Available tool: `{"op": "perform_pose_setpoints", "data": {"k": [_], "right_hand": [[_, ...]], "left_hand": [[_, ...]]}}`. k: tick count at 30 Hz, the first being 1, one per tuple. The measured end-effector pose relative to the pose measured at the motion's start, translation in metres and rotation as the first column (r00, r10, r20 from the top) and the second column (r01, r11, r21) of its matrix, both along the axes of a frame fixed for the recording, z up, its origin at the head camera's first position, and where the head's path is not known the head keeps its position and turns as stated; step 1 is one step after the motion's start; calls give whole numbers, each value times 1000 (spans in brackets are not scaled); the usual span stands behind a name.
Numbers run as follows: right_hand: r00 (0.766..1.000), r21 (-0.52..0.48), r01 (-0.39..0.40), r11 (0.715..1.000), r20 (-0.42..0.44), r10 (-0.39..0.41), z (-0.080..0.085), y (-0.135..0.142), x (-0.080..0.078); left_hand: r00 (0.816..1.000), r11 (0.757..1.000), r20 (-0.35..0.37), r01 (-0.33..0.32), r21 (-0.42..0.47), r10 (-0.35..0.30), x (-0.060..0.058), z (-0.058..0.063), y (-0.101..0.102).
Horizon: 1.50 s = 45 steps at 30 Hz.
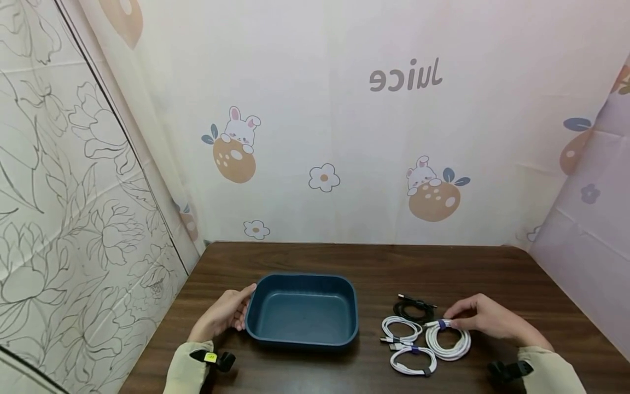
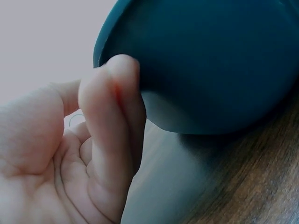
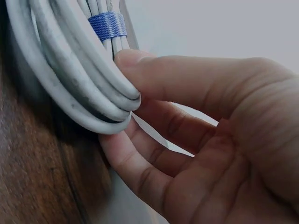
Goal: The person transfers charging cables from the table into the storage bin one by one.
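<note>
My left hand (image 1: 227,313) holds the left end of a dark blue rectangular tray (image 1: 354,295), thumb at the rim and fingers curled against the outer wall. The same tray (image 2: 210,70) fills much of the left wrist view. At the right, my right hand (image 1: 492,317) pinches a thick coiled white cable (image 1: 461,346) between thumb and fingers. In the right wrist view, a blue strap (image 3: 108,25) binds that coil just beyond the thumb tip. Several loops of the cable (image 3: 74,70) bunch together in the grip.
Left of the thick coil lie two thinner white cable coils, one nearer the back (image 1: 385,327) and one in front (image 1: 392,363). Behind them is a black cable coil (image 1: 397,313). The brown wooden table (image 1: 315,257) meets a printed curtain (image 1: 315,120) at its back edge.
</note>
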State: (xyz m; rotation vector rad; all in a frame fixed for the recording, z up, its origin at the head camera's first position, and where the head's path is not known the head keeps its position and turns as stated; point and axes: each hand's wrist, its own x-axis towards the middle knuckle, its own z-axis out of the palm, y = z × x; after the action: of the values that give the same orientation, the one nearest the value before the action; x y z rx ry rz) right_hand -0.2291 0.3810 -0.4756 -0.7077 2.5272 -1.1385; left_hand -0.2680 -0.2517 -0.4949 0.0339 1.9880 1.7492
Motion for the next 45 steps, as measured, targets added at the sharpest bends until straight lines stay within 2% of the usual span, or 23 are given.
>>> {"op": "perform_pose_setpoints", "data": {"k": [7,14,19,24,29,38,45], "right_hand": [[1000,15,1,1000,8,-1,2,4,1],[999,-36,-25,999,31,26,6,7,2],[999,-70,-52,996,-20,51,13,5,4],[996,-39,-12,999,-89,8,23,0,7],[994,-12,33,999,-103,-34,30,-5,9],[995,-4,33,999,-95,-33,33,-18,-3],[993,33,-4,999,-114,8,41,-33,-19]], "left_hand": [[1000,1000,0,16,6,-16,0,2,-1],[1000,1000,5,4,2,-4,0,1,0],[1000,1000,2,9,-14,-9,2,2,0],[1000,999,-24,17,-38,-18,2,6,1],[1000,999,-14,20,-27,-20,1,5,2],[1000,1000,-12,9,-24,-9,0,3,3],[1000,1000,-10,17,-19,-17,2,2,3]]}}
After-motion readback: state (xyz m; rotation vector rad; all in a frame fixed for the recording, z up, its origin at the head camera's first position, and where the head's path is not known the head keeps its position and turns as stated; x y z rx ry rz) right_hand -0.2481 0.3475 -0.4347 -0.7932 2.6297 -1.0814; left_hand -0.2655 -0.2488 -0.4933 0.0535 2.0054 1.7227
